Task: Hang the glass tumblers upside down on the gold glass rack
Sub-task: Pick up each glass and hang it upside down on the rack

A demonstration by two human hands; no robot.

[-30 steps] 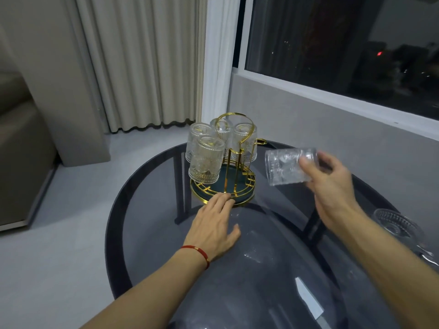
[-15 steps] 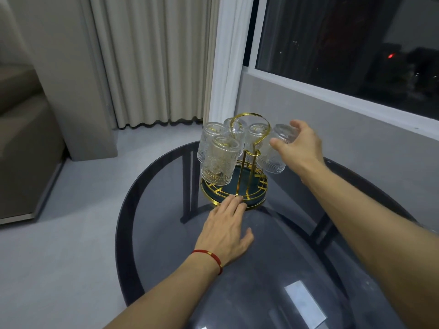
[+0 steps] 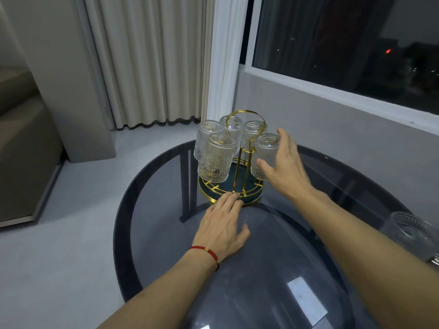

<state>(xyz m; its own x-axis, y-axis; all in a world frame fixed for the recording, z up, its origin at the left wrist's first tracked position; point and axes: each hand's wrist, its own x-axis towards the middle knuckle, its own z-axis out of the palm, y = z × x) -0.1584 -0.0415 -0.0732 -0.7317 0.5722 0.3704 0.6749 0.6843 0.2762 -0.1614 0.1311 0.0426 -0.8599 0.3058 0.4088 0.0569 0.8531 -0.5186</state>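
Observation:
The gold glass rack (image 3: 245, 114) with a dark round base stands at the far side of the glass table (image 3: 273, 276). Several ribbed glass tumblers hang upside down on it; the nearest (image 3: 216, 157) is at the front left. Another tumbler (image 3: 265, 148) hangs on the right peg. My right hand (image 3: 286, 170) is spread around that right tumbler, thumb in front and fingers behind, loose rather than gripping. My left hand (image 3: 221, 230) lies flat on the table, with its fingertips against the rack's base rim (image 3: 209, 189).
One more tumbler (image 3: 409, 231) stands on the table at the right edge, behind my right forearm. Curtains, a wall and a dark window lie beyond the table. A sofa edge is at the far left.
My right hand carried a tumbler from the right, turned it upside down onto the rack's right peg, and has now spread its fingers. My left hand stayed at the rack's base.

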